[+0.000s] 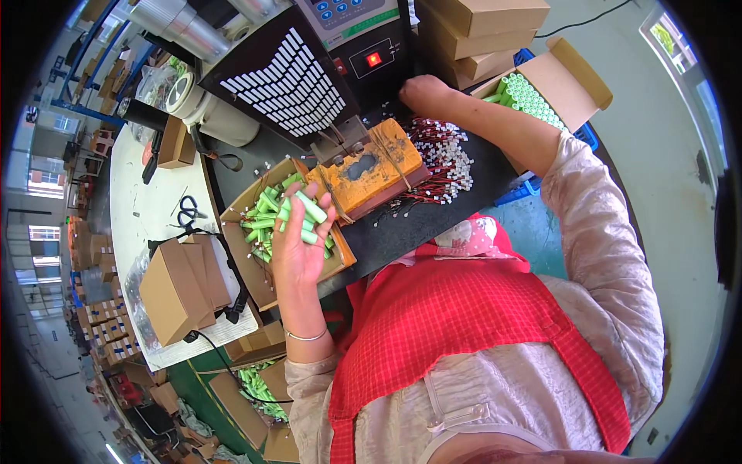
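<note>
My left hand [300,251] is turned palm up over an open cardboard box [342,261]. Between its curled fingers rest green cylindrical battery cells [311,208]. Beneath it, the box holds a heap of similar green cells [267,210], some with thin wire leads. Up by the dark base of a spot welder [371,58], my right hand [425,96] has its fingers curled in; whatever they grip is hidden. Just below that hand lies a pile of red and black wire leads with white connectors [452,164]. An orange block [372,172], worn and strapped, sits between both hands under the welder's electrodes.
At right, an open carton of upright green cells [529,99] stands near stacked cardboard boxes [483,27]. Left are scissors [188,210], folded cardboard [179,290] and a white lidded jug [216,116]. Another box of green cells [263,390] stands low at left.
</note>
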Motion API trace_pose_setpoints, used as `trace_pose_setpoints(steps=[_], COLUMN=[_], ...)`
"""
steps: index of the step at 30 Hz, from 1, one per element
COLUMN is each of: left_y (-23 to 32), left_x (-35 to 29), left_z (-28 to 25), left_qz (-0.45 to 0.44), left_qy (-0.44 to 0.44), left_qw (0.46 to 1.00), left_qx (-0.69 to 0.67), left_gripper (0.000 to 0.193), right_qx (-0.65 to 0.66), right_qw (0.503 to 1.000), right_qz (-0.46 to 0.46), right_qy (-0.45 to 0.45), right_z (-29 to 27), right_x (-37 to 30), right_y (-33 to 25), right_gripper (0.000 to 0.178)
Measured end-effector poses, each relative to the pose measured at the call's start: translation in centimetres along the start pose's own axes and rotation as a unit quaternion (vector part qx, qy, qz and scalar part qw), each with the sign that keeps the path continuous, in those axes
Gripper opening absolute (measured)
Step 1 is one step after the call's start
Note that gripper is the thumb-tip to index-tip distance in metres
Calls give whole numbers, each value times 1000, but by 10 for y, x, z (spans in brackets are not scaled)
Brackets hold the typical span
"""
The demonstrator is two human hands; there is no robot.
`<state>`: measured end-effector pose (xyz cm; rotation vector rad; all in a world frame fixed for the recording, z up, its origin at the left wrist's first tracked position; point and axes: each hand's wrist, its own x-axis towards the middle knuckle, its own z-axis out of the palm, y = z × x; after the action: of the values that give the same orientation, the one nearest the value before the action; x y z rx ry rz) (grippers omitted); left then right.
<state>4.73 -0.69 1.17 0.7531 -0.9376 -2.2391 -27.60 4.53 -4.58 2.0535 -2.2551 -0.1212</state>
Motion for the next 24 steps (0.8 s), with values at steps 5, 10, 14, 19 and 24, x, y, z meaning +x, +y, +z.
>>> trace_pose_setpoints(steps=[5,10,14,19,24], left_y=[-13,-25,-33,-39,-34], left_x=[-4,-7,-7,-11,-12], left_z=[7,24,34,27,25], left_qz=[-10,-59,-59,-60,-30], left_qy=[-47,-86,-105,-101,-73], left_qw=[999,994,990,990,994], left_qx=[13,27,70,76,77], left_gripper=[28,29,31,30,28], right_qx=[281,426,289,97,94], right_qw=[943,868,939,991,991], right_qz=[99,175,45,93,94], right_qy=[146,187,179,13,16], right_z=[-18,-34,4,6,6], right_x=[-29,-54,-38,-14,-17], right_y=[6,0,15,7,14], right_gripper=[13,15,15,16,15])
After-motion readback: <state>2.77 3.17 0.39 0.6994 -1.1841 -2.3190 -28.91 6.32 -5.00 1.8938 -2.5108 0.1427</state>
